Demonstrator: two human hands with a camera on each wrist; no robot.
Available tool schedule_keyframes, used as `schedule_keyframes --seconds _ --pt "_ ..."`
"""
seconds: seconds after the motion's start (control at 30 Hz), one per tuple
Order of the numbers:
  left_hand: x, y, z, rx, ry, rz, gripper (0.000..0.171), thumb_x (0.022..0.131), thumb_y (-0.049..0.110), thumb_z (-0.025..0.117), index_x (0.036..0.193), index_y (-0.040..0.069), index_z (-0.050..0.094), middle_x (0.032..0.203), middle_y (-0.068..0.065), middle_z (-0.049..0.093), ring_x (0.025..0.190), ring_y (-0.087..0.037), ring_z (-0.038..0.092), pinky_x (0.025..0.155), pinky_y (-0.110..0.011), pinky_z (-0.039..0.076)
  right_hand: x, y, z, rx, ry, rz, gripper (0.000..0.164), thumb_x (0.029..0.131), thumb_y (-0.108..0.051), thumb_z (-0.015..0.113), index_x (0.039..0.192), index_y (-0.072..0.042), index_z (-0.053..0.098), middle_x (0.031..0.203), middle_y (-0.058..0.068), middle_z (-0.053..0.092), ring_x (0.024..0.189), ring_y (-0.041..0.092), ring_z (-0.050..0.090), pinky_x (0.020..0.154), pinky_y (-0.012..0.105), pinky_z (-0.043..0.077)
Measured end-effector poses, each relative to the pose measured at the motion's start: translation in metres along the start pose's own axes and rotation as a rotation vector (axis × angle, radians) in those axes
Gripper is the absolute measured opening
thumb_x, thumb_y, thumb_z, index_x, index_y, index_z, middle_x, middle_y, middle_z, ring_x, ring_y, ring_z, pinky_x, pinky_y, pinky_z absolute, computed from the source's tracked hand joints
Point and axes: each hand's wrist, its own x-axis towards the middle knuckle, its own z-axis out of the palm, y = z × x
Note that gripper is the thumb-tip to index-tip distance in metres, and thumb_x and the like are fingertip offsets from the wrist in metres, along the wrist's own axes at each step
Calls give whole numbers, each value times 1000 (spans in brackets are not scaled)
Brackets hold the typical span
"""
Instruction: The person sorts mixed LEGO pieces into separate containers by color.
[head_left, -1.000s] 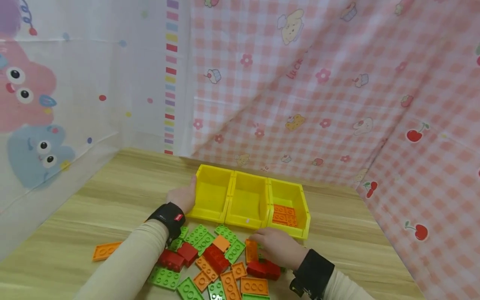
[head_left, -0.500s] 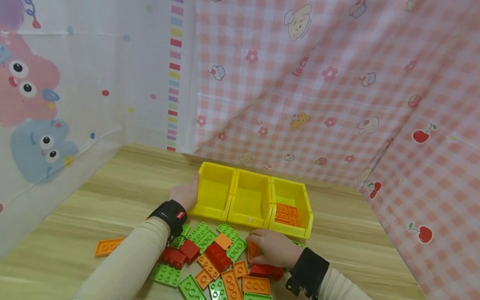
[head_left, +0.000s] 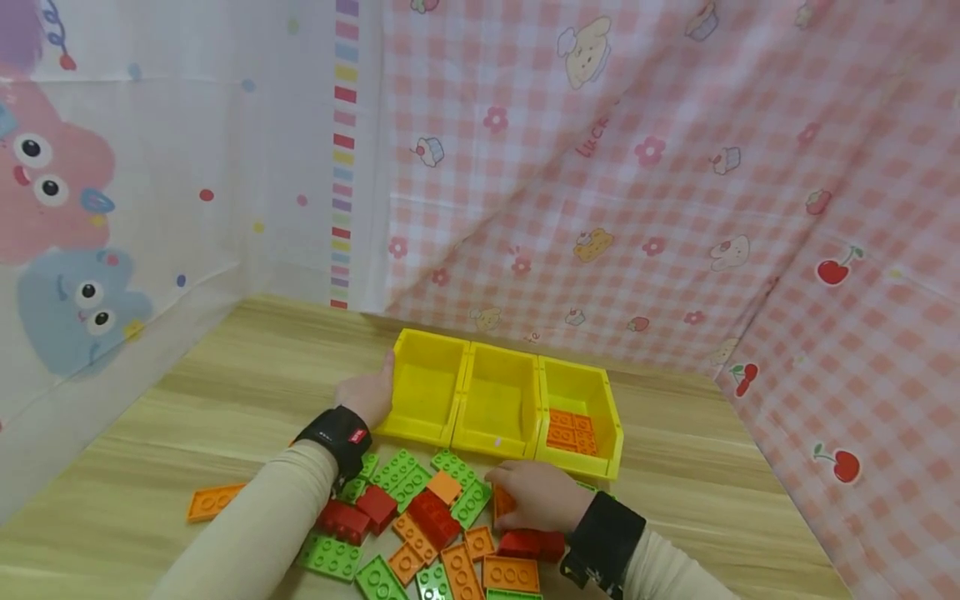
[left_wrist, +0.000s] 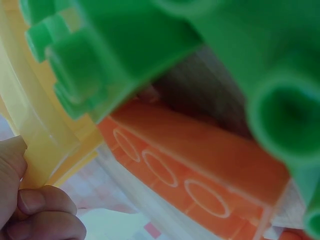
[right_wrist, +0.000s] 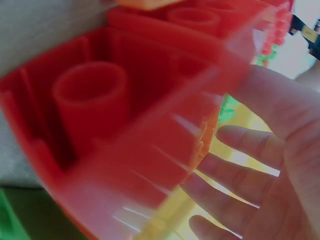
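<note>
Nearest, loose green bricks (head_left: 330, 557), orange bricks (head_left: 510, 573) and red bricks (head_left: 433, 517) lie mixed on the wooden table (head_left: 667, 442), with a lone orange brick (head_left: 216, 503) off to the left beside the sleeve. At the right of the pile, the right hand (head_left: 542, 497) reaches over one orange block (head_left: 503, 502), which lies just beyond a red block (head_left: 531, 545). The head view hides most of those fingers; the right wrist view shows them spread apart near an orange edge, yet whether they grip the block I cannot tell. That view also shows the hollow, tubed inside of a red brick, while from the head the red block shows only plain sides. Farther away, three yellow bins stand joined in a row: the left bin (head_left: 426, 387), the middle bin (head_left: 497, 396) and the right bin (head_left: 577, 383), which holds flat orange pieces (head_left: 572, 432). The left hand (head_left: 367, 396) is at the left bin's outer wall; its fingertips are hidden from the head, but the left wrist view shows thumb and curled fingers pinching the yellow edge. Behind stands a pink checked curtain (head_left: 570, 183).
</note>
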Motion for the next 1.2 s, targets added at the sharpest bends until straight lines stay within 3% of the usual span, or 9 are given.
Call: schedule_keyframes --seconds 0.3,0.5,0.7,0.9,1.03,1.2 --pt "-2 1 -2 -1 -1 -1 58 94 8 45 147 2 22 51 -4 45 46 -19 45 45 -36 40 -17 8 -24 54 114 26 56 79 -38 72 122 -6 58 115 7 60 100 20 59 82 33 48" --pt "-3 2 -5 0 -5 -11 59 94 9 46 147 3 21 52 -5 46 46 -19 45 45 -35 40 -31 32 -37 170 169 189 56 81 -34 72 126 -5 56 122 11 57 111 27 54 91 43 43" --pt "-5 3 -6 -6 -10 -13 58 94 8 45 147 2 22 52 -6 46 47 -20 46 46 -37 41 -41 58 -34 242 208 307 57 82 -34 70 127 -3 55 123 14 56 112 32 53 91 46 42" --pt "-3 0 -4 -7 -3 -18 56 95 9 43 147 4 23 52 -5 46 48 -20 47 47 -38 42 -33 85 -27 235 223 389 56 84 -32 69 126 2 54 118 18 58 107 35 55 88 48 43" --pt "-2 0 -2 -8 -4 -18 56 95 9 42 147 4 23 53 -6 46 48 -21 48 47 -38 42 -17 101 -29 210 239 457 55 85 -32 67 124 5 54 114 20 59 102 36 57 85 48 44" --pt "2 1 1 -13 -16 -41 57 96 11 44 148 6 21 60 -9 50 54 -23 51 51 -40 44 7 116 -34 256 266 567 58 88 -33 63 127 8 50 116 25 57 101 39 56 85 49 44"
